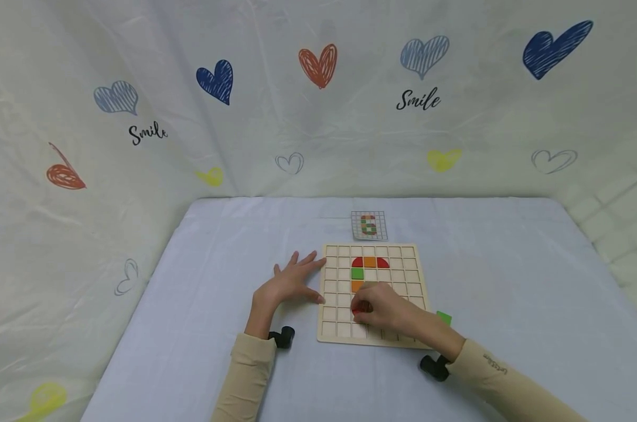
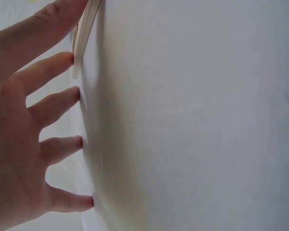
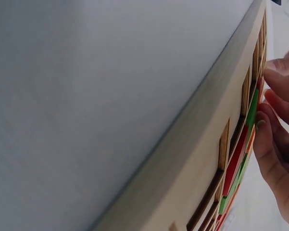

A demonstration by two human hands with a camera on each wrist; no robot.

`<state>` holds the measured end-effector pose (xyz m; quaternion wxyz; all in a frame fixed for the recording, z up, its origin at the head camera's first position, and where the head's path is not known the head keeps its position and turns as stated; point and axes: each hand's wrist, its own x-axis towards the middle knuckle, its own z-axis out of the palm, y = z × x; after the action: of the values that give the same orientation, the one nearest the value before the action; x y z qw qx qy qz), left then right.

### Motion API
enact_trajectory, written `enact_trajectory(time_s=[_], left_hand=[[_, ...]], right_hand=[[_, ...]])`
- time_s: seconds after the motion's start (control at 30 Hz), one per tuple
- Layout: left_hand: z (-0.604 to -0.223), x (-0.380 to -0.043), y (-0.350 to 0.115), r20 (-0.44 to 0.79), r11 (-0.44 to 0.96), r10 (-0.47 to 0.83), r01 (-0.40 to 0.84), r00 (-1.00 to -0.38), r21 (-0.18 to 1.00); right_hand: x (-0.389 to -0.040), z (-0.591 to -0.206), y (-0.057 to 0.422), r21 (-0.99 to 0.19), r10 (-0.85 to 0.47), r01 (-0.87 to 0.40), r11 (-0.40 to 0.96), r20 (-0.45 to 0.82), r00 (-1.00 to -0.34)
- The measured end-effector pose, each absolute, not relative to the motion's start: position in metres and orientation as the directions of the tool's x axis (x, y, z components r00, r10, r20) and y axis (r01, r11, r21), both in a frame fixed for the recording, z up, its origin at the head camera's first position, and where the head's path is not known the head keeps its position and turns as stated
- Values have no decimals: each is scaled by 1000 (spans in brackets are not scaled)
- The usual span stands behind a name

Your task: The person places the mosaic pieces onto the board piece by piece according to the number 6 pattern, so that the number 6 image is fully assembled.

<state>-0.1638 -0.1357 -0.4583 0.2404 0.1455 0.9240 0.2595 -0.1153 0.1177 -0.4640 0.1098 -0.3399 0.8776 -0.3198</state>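
A wooden grid board (image 1: 329, 330) lies on the table. Red quarter-round tiles (image 1: 383, 262) flank an orange tile (image 1: 370, 262) in an upper row; a green tile (image 1: 357, 274) and another orange tile (image 1: 357, 286) run down below the left one. My left hand (image 1: 286, 284) has its fingers spread, thumb and index fingertip at the board's left edge. Over the lower middle cells, my right hand (image 1: 384, 308) pinches a red tile (image 1: 356, 312), mostly hidden by the fingers. In the right wrist view, green (image 3: 252, 108) and red tiles (image 3: 235, 156) sit in cells beside those fingertips.
Behind the board lies a small pattern card (image 1: 369, 225) with a coloured figure on a grid. A loose green tile (image 1: 444, 317) is on the table by the board's right edge, close to the right forearm. A white cloth with printed hearts hangs behind the table.
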Motion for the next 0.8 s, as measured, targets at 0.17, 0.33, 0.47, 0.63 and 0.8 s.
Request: enact_trajectory(time_s=[0.17,0.33,0.47,0.63,0.8], left_hand=[[-458,-164,-136,-366,823,395,148,-843,549],[-456,-164,-135,-373,826,389,141,-842,546],[-456,-164,-134,-373,830,386,141,-844,539],[-455,-163,-133,-377,835,375,132,-847,535],[-456,-163,-133,-381,839,372,131,-846,528]], right_hand=[[-114,-464,118,-622,-670,-546,561,45,-741],[-114,-462,121,-627,-671,-544,557,45,-740],[-113,-459,127,-617,-648,-528,583,38,-761],[-112,-456,139,-605,-601,-493,626,28,-799],[-111,-456,150,-596,-556,-460,658,27,-831]])
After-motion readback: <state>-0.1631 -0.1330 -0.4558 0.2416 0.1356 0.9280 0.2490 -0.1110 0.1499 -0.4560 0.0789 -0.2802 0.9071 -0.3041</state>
